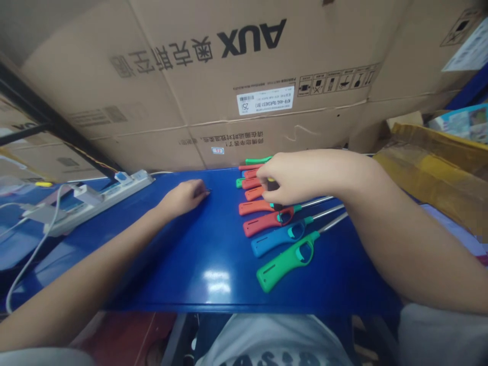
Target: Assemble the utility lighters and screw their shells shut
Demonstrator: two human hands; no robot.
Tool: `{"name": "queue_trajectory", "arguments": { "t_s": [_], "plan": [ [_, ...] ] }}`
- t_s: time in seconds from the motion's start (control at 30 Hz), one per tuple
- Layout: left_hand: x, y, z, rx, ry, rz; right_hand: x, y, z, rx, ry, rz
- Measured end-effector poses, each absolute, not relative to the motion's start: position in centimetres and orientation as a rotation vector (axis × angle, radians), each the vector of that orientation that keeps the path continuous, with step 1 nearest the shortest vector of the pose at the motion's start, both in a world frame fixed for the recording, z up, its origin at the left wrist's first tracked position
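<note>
Several long-necked gas lighters lie side by side on a blue table (213,244). Nearest me is a green lighter (284,265); beyond it come a blue lighter (276,239), a red lighter (265,223) and an orange lighter (255,207), with more red and green handles behind. My right hand (292,178) is over the far part of the row, its fingers bent in a pinch around something dark I cannot make out. It hides several of the lighters. Left of the row, my left hand (185,197) rests on the table, fingers closed, with a small dark tip at the fingertips.
A large cardboard box (152,96) with upside-down print stands along the table's back edge. On the left lies a white power strip (102,201) with plugs and cables. An open box with yellow-brown tape (430,168) is at the right.
</note>
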State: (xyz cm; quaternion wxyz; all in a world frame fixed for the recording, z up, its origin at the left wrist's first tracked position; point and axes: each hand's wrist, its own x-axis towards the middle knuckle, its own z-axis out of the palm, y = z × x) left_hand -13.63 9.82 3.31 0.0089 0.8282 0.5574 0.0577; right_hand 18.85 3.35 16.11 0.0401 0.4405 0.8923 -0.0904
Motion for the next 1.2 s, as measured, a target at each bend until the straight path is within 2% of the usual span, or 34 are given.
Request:
{"name": "queue_trajectory", "arguments": {
  "t_s": [0.13, 0.23, 0.37, 0.5, 0.57, 0.87, 1.07, 1.13, 1.2],
  "plan": [
    [-11.5, 6.8, 4.7, 2.579, 1.810, 0.443, 18.5, 3.3, 15.5, 1.102, 3.199, -0.394],
    [-8.7, 2.2, 5.2, 2.587, 1.564, 0.604, 18.1, 2.8, 14.2, 1.113, 3.460, -0.480],
    [-4.9, -4.2, 3.9, 2.524, 1.242, 0.657, 18.0, 1.4, 12.0, 1.239, 3.569, -0.451],
    [-2.3, -7.0, 1.3, 2.390, 1.256, 0.820, 17.7, -0.2, 10.7, 1.375, 3.574, -0.672],
    [-1.6, -7.1, 0.5, 2.349, 1.284, 0.846, 17.4, -0.7, 10.1, 1.384, 3.608, -0.678],
    [-1.1, -6.7, 0.1, 2.245, 1.281, 0.928, 16.3, -0.5, 8.4, 1.154, 3.766, -0.445],
    [-1.3, -6.6, 0.0, 2.242, 1.277, 0.956, 15.3, -1.2, 10.3, 1.498, 3.276, 0.388],
    [-1.3, -6.6, 0.0, 2.239, 1.293, 0.958, 14.9, -1.3, 11.2, 1.469, 3.209, 0.379],
    [-1.3, -6.5, 0.0, 2.237, 1.292, 0.968, 14.6, -1.3, 12.0, 1.299, 3.220, 0.180]
  ]
}}
